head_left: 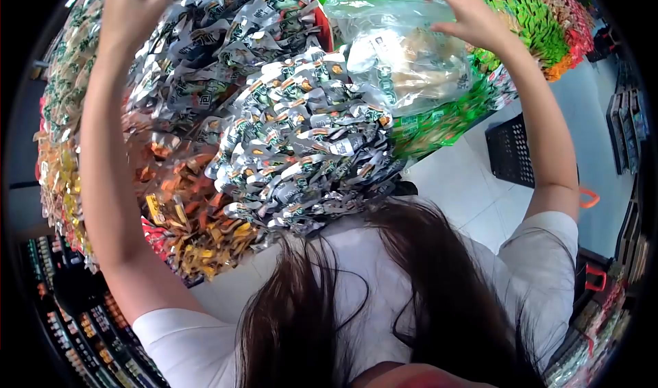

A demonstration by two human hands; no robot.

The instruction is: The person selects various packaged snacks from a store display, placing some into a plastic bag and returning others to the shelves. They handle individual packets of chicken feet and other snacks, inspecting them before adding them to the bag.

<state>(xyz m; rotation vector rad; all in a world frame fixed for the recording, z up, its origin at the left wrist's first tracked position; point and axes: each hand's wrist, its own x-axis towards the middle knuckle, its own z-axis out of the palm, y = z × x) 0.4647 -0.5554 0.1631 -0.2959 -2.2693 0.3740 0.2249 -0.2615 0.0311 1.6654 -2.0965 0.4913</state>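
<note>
My left hand (137, 4) is at the top edge above a heap of small silver-grey snack packets (212, 52). Its thumb stands away from the palm, and the other fingers are mostly cut off by the frame. Over at the upper right, my right hand (469, 9) has its thumb and fingers spread apart. It is beside a large clear plastic bag (418, 66) with pale contents and a white printed label. The bag lies on top of green packets (435, 131), beside a dense mound of silver-and-white packets (308, 134).
Orange and yellow packets (199, 210) fill the lower left of the display. Bright green packets (531, 28) are piled at the upper right. A black perforated basket (510, 151) stands by the white tiled floor (452, 182). Shelves of goods (89, 319) line the lower left.
</note>
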